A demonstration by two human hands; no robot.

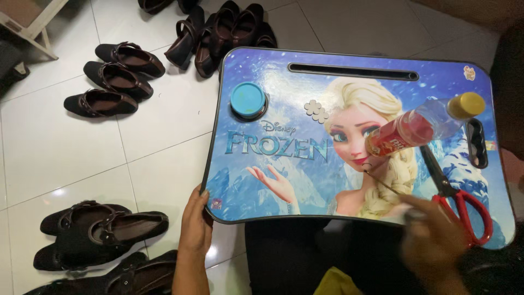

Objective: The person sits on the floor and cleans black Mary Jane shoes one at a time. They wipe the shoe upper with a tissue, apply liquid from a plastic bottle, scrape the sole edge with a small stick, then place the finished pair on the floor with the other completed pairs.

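Observation:
A blue lap table with a cartoon picture on its top stands over my legs on a white tiled floor. My left hand grips its near left edge. My right hand, blurred by motion, pinches a thin rod or wire that reaches up-left over the tabletop. Beside that hand lie red-handled scissors, blades pointing away. A clear plastic bottle with a red label and yellow cap lies on its side above them.
A round blue lid sits in the table's cup hole, with a small white flower piece nearby. Several dark shoes lie on the floor at left, lower left and behind the table.

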